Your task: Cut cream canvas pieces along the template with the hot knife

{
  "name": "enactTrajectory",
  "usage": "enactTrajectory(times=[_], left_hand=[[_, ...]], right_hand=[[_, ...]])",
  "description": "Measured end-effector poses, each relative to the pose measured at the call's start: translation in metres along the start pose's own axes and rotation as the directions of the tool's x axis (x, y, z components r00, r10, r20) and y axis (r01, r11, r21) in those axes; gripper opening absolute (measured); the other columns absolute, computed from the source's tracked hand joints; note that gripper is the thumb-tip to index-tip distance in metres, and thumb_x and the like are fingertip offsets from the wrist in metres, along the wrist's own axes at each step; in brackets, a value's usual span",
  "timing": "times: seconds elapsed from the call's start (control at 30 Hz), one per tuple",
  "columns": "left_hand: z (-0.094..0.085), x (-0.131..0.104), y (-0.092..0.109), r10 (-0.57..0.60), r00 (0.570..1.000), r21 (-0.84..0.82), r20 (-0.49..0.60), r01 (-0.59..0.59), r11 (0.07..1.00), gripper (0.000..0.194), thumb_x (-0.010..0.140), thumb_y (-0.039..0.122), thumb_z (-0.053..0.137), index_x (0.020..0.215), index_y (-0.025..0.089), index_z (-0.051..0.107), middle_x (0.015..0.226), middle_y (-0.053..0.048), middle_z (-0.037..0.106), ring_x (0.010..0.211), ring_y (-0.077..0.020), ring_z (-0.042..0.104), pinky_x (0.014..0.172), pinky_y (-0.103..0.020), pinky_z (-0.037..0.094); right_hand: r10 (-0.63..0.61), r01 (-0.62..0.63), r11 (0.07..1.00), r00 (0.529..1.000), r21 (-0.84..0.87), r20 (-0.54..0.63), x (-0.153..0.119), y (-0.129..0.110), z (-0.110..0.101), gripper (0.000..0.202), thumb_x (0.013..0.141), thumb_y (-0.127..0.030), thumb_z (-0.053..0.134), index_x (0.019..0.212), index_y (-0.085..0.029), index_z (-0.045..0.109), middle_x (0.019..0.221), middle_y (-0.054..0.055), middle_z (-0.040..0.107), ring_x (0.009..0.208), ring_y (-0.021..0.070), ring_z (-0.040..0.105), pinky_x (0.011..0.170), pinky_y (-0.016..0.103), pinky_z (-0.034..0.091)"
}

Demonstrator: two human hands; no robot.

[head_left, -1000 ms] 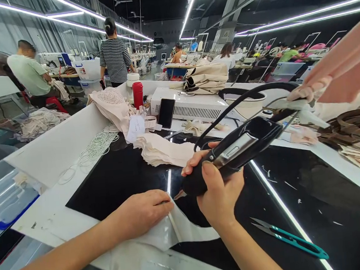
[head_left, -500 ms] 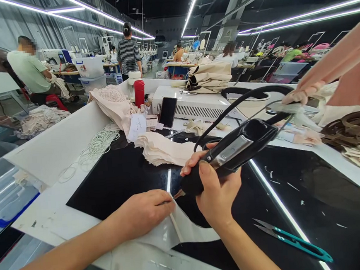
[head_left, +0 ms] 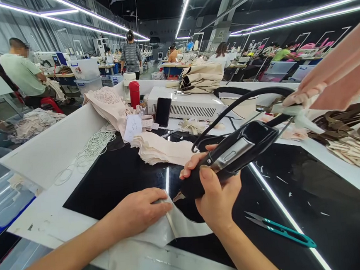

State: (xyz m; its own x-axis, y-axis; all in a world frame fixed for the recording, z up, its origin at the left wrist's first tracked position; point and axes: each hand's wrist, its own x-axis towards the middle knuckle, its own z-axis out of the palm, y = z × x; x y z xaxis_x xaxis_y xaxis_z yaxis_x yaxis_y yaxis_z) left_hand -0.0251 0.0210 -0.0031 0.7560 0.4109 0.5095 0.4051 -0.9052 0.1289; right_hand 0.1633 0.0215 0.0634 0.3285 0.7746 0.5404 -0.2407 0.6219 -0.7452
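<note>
Taking the right hand [head_left: 218, 200] as the centre of the clock, that hand is wrapped around the dark barrel of a corded handheld power tool [head_left: 237, 149], its thumb along the near side. The tool slants from lower left to upper right, a silver plate on its flank; a black cable [head_left: 238, 103] arcs above it towards two o'clock, where pink cloth [head_left: 332, 83] hangs near its upper end.

At nine o'clock the left hand [head_left: 139, 211] lies on a pale cut piece [head_left: 191, 226], fingers close together at its edge; whether they pinch it or only press, I cannot tell. That piece spreads towards eight o'clock, over a black sheet [head_left: 103, 191] on the white tabletop [head_left: 45, 212].

Teal-handled thread snips [head_left: 289, 232] lie at four o'clock. A stack of cream fabric pieces [head_left: 162, 149] sits between ten and eleven, a tangle of pale cord [head_left: 95, 148] at ten. At eleven, a smartphone [head_left: 163, 112] leans near a vented white box [head_left: 193, 105]; farther along stands a red bottle [head_left: 135, 95].
</note>
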Motion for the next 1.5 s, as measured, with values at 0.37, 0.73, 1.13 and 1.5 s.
enactTrajectory(times=[0.37,0.73,1.13,1.5], left_hand=[[0.001,0.002,0.0,-0.026,0.999,-0.039,0.041,0.028,0.999,0.023,0.112,0.026,0.046,0.118,0.02,0.068,0.123,-0.008,0.07,0.112,-0.0201,0.071,0.093,-0.028,0.063],[0.0,0.019,0.007,0.039,0.999,0.032,0.035,-0.04,0.999,0.01,0.106,0.023,0.06,0.108,0.016,0.068,0.109,-0.008,0.072,0.103,-0.0191,0.069,0.095,-0.03,0.061],[-0.01,0.01,0.016,0.0,0.993,-0.066,0.12,0.008,0.998,0.02,0.111,0.023,0.049,0.117,0.017,0.067,0.112,-0.008,0.069,0.101,-0.019,0.069,0.089,-0.031,0.062],[-0.009,0.005,0.018,-0.021,0.993,-0.086,0.114,0.031,0.996,0.021,0.11,0.022,0.05,0.122,0.019,0.068,0.117,-0.008,0.069,0.102,-0.0185,0.07,0.087,-0.029,0.062]], right_hand=[[0.011,-0.011,0.997,1.0,-0.072,0.003,-0.002,0.001,-0.003,0.028,0.089,-0.033,0.078,0.109,-0.027,0.06,0.078,-0.006,0.068,0.058,0.0128,0.065,0.058,0.029,0.059],[-0.01,0.006,0.994,0.999,-0.112,-0.038,0.0,-0.011,-0.017,0.03,0.087,-0.036,0.08,0.109,-0.027,0.061,0.075,-0.005,0.069,0.056,0.0127,0.065,0.056,0.028,0.059],[0.01,-0.011,0.998,0.999,-0.055,-0.031,-0.006,-0.012,-0.011,0.034,0.085,-0.034,0.082,0.109,-0.026,0.059,0.077,-0.007,0.069,0.056,0.0121,0.064,0.056,0.028,0.057],[0.014,-0.014,1.0,1.0,0.005,0.012,-0.007,-0.005,-0.004,0.03,0.087,-0.032,0.081,0.105,-0.027,0.058,0.078,-0.008,0.07,0.057,0.0107,0.064,0.056,0.026,0.057]])
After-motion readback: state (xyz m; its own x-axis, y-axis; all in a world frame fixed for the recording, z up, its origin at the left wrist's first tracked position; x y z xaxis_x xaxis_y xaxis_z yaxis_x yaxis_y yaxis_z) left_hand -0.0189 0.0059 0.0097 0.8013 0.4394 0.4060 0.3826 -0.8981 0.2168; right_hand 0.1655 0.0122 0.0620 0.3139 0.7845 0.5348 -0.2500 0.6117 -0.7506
